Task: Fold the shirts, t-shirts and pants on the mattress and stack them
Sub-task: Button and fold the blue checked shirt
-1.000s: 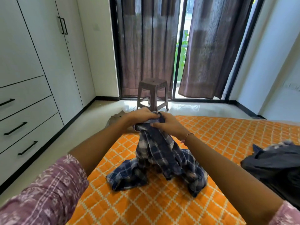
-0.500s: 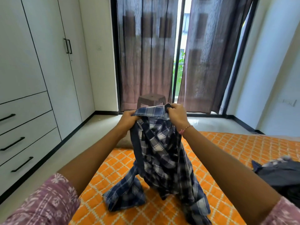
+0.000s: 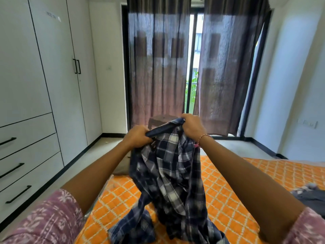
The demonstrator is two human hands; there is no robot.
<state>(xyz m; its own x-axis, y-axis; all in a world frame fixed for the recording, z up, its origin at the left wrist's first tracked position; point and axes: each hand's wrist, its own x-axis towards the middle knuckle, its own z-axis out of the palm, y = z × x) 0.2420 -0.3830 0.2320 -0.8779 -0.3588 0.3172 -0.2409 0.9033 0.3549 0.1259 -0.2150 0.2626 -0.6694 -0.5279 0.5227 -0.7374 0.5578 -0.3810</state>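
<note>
Your left hand (image 3: 139, 136) and right hand (image 3: 192, 126) are both raised at the centre of the frame, each with its grip closed tight on the top edge of the plaid shirt (image 3: 168, 175). The fingers of both hands curl round the dark collar band, which stretches between them, the right end a little higher than the left.

The shirt hangs down from your hands in a twisted bunch, and its lower part rests in a heap on the orange mattress (image 3: 233, 184) at the bottom centre of the frame. It hides much of the mattress directly in front of you.

At the right edge, low in the frame, a pile of dark clothes (image 3: 311, 198) lies on the mattress, well apart from the shirt and cut off by the frame edge.

Just behind your hands the top of a brown stool (image 3: 159, 120) shows, mostly hidden by the shirt and your left hand. Behind it hang brown curtains (image 3: 158, 67) across a glass door. White wardrobes (image 3: 44, 76) with black handles fill the left side of the frame, above a pale floor (image 3: 98, 152).
</note>
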